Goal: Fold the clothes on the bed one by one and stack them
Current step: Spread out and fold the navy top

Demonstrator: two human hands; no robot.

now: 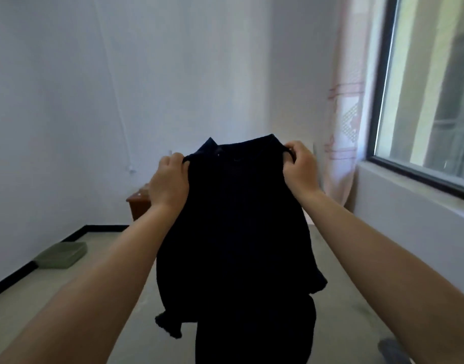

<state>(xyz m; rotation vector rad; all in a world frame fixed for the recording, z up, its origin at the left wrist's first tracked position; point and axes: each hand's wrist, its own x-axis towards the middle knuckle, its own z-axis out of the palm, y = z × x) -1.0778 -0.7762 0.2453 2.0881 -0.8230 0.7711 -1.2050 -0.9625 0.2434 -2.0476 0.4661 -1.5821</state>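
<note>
A dark navy collared shirt (236,232) hangs in the air in front of me, its collar at the top and its short sleeves drooping at both sides. My left hand (169,183) grips the shirt's left shoulder with curled fingers. My right hand (300,166) pinches the right shoulder. Both arms are stretched forward at chest height. The shirt's lower part falls out of the bottom of the view. The pale bed surface (351,298) lies beneath it, mostly hidden by the shirt.
A folded green cushion (61,254) lies by the left wall. A brown wooden cabinet (139,203) stands at the far wall behind my left hand. A window (430,101) and a pale curtain (344,127) are at the right. A grey item (391,350) shows at bottom right.
</note>
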